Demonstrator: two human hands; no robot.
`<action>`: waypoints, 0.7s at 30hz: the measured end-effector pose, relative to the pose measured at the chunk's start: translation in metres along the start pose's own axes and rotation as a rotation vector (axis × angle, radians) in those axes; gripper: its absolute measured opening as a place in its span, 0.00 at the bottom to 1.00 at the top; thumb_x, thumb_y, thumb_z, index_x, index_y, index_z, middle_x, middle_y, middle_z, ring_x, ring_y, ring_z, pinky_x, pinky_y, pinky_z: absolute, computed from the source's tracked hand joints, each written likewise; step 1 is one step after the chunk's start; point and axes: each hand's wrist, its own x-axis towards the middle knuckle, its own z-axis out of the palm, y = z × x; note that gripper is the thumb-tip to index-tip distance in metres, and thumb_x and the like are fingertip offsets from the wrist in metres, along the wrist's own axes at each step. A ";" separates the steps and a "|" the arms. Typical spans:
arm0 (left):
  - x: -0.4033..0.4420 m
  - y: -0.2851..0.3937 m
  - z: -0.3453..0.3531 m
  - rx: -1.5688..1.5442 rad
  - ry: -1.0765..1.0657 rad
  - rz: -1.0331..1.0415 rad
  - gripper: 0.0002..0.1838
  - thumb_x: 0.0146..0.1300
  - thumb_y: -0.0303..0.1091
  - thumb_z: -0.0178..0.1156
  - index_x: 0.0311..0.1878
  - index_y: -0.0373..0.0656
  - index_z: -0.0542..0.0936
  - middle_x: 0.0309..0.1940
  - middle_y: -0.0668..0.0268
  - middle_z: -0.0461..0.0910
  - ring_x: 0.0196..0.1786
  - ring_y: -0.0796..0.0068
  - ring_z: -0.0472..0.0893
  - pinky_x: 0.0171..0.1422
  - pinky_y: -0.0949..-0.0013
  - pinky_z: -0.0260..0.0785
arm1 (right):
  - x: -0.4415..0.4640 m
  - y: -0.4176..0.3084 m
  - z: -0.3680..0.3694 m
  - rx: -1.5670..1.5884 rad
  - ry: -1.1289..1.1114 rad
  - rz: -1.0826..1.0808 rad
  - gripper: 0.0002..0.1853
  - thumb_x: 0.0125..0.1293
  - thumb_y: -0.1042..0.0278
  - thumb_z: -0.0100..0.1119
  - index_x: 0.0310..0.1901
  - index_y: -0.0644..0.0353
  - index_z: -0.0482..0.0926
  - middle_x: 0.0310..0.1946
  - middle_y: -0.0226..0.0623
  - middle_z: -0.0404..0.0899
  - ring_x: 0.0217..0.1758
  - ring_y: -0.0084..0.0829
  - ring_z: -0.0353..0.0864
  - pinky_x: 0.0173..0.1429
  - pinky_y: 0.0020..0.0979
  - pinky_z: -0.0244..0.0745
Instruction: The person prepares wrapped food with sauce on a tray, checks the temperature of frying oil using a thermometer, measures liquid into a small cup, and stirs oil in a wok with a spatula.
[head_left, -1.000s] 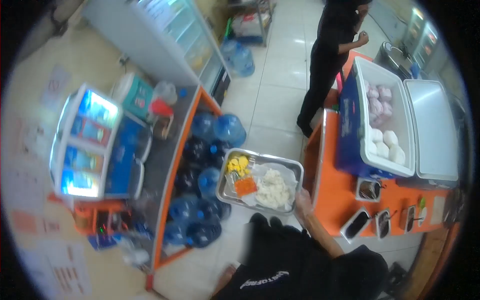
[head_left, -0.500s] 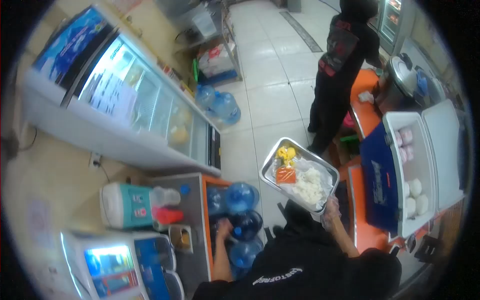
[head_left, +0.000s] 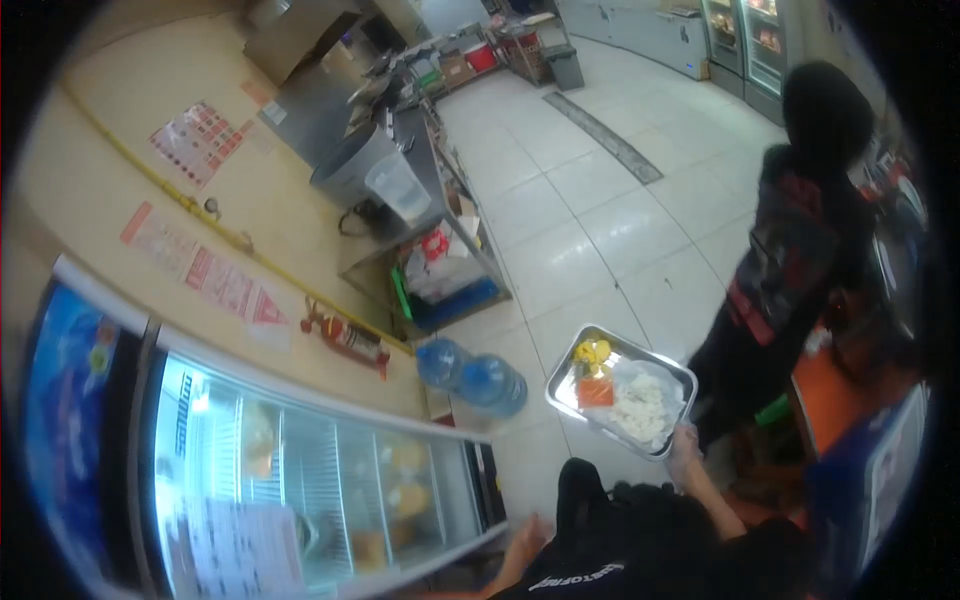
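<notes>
My right hand (head_left: pixel 686 455), in a clear glove, grips the near right corner of a metal tray (head_left: pixel 570 398). On the tray lie a white crumbly heap (head_left: pixel 645 408) on a pale sheet, a flat orange packet (head_left: pixel 597 391) and yellow pieces (head_left: pixel 592 352) in clear wrap. My left hand (head_left: pixel 535 533) hangs low beside the glass-door fridge (head_left: pixel 330 480), apart from the tray. Its fingers are blurred, and whether they are spread or curled is unclear.
A person in black (head_left: pixel 800 240) stands at the right, close to the tray. Large blue water bottles (head_left: pixel 490 384) stand on the floor left of it. A steel table (head_left: pixel 385 235) and a fire extinguisher (head_left: pixel 345 338) are farther left. A blue cooler (head_left: pixel 865 480) is at lower right.
The view has swung from the counters and open cooler towards the aisle and fridge. The tray has stayed in my right hand. My left hand, out of sight earlier, now shows near the fridge.
</notes>
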 end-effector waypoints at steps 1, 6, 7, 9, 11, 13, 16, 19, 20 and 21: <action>0.016 0.025 0.006 0.041 -0.031 -0.021 0.17 0.72 0.47 0.48 0.40 0.44 0.78 0.31 0.60 0.79 0.36 0.63 0.77 0.42 0.60 0.70 | 0.028 -0.014 0.038 -0.298 0.162 0.059 0.15 0.65 0.66 0.46 0.42 0.66 0.79 0.35 0.36 0.82 0.36 0.30 0.82 0.38 0.32 0.77; 0.133 0.230 0.003 0.179 -0.103 -0.049 0.18 0.71 0.51 0.49 0.36 0.47 0.76 0.26 0.66 0.75 0.31 0.68 0.73 0.36 0.65 0.66 | 0.200 -0.019 0.215 0.119 -0.002 -0.004 0.14 0.65 0.68 0.48 0.43 0.67 0.79 0.36 0.39 0.83 0.36 0.32 0.83 0.40 0.33 0.79; 0.159 0.278 0.002 0.204 -0.117 -0.042 0.18 0.71 0.52 0.49 0.35 0.47 0.76 0.25 0.67 0.74 0.30 0.70 0.73 0.35 0.66 0.65 | 0.206 -0.045 0.250 0.072 0.001 0.044 0.15 0.67 0.64 0.48 0.45 0.67 0.78 0.39 0.39 0.81 0.40 0.32 0.82 0.43 0.33 0.78; 0.221 0.382 0.004 0.233 -0.160 -0.018 0.19 0.71 0.53 0.50 0.33 0.48 0.75 0.23 0.69 0.72 0.28 0.72 0.71 0.32 0.68 0.63 | 0.263 -0.050 0.298 0.132 -0.048 0.020 0.15 0.67 0.65 0.49 0.45 0.70 0.78 0.42 0.44 0.82 0.41 0.35 0.84 0.44 0.35 0.81; 0.294 0.503 0.008 0.219 -0.252 -0.006 0.20 0.70 0.55 0.50 0.32 0.50 0.75 0.21 0.72 0.71 0.25 0.74 0.69 0.30 0.71 0.62 | 0.346 -0.015 0.340 0.064 -0.134 -0.159 0.17 0.68 0.63 0.49 0.48 0.71 0.76 0.43 0.42 0.81 0.43 0.35 0.82 0.48 0.36 0.80; 0.369 0.642 0.030 0.114 -0.411 -0.020 0.21 0.70 0.56 0.51 0.30 0.51 0.74 0.19 0.74 0.69 0.23 0.77 0.68 0.27 0.73 0.60 | 0.395 -0.026 0.368 -0.533 -0.132 -0.563 0.16 0.68 0.65 0.48 0.48 0.70 0.77 0.42 0.42 0.81 0.43 0.35 0.83 0.49 0.36 0.80; 0.400 0.896 0.151 0.469 -0.425 0.236 0.25 0.73 0.56 0.47 0.21 0.53 0.67 0.13 0.77 0.59 0.14 0.82 0.57 0.18 0.72 0.48 | 0.464 -0.069 0.460 0.241 -0.020 -0.182 0.14 0.66 0.69 0.48 0.46 0.71 0.77 0.40 0.42 0.82 0.42 0.35 0.84 0.48 0.36 0.81; 0.478 1.060 0.233 0.610 -0.391 0.395 0.24 0.73 0.54 0.47 0.22 0.52 0.67 0.13 0.77 0.59 0.14 0.83 0.58 0.18 0.72 0.49 | 0.549 -0.110 0.522 0.221 0.057 -0.141 0.15 0.62 0.71 0.52 0.48 0.70 0.76 0.43 0.44 0.81 0.44 0.39 0.82 0.50 0.36 0.78; 0.514 1.098 0.256 0.515 -0.403 0.419 0.22 0.73 0.51 0.48 0.23 0.51 0.68 0.13 0.76 0.61 0.15 0.83 0.60 0.19 0.73 0.50 | 0.582 -0.136 0.548 0.243 0.078 -0.120 0.15 0.62 0.71 0.51 0.46 0.71 0.76 0.40 0.42 0.81 0.40 0.35 0.83 0.45 0.34 0.79; 0.548 1.130 0.279 0.419 -0.416 0.436 0.21 0.73 0.49 0.48 0.24 0.50 0.69 0.14 0.76 0.63 0.16 0.83 0.62 0.19 0.73 0.50 | 0.614 -0.163 0.573 0.266 0.100 -0.099 0.14 0.62 0.71 0.51 0.45 0.72 0.77 0.37 0.39 0.82 0.36 0.32 0.83 0.39 0.32 0.80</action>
